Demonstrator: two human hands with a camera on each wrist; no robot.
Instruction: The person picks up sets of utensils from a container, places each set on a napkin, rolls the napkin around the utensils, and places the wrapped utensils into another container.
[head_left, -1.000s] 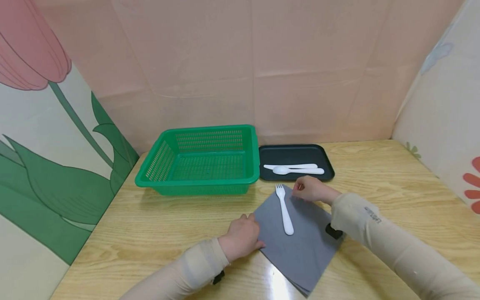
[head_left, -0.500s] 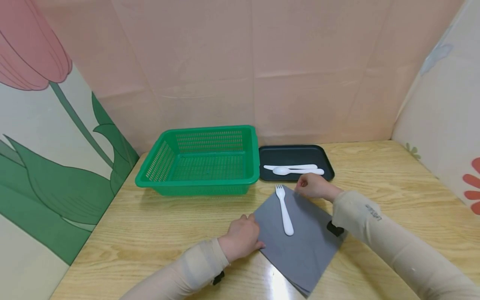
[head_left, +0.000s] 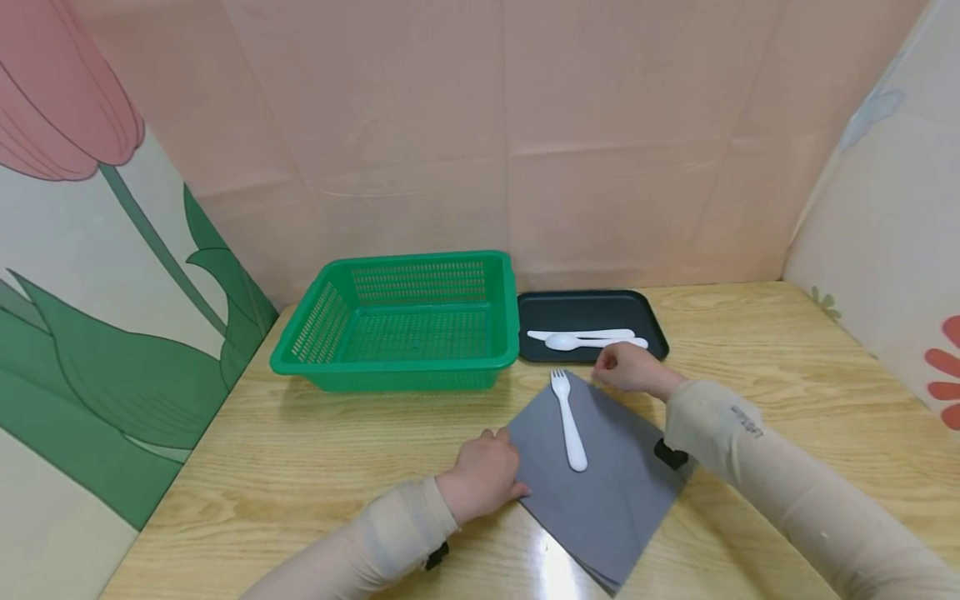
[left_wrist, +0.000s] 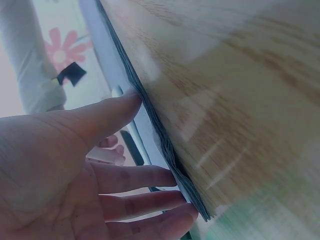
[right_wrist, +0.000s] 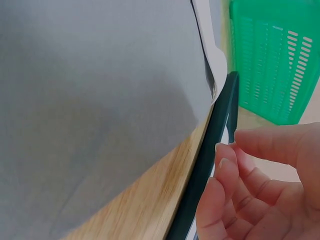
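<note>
White plastic fork (head_left: 572,429) on a grey napkin stack (head_left: 618,496)
The fork lies just left of the right hand (head_left: 632,369), the nearer hand, tines at the stack's far corner, long axis toward its near corner. Right fingers curl, pinching nothing visible; the left hand (head_left: 483,477) touches the stack's left corner, fingers fairly straight, thumb spread apart.

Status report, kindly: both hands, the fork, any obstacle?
Left hand touching gray napkins along edge. Right hand near black tray, curled, nothing seen held. Fork lying on napkins, nothing covering it.
</note>
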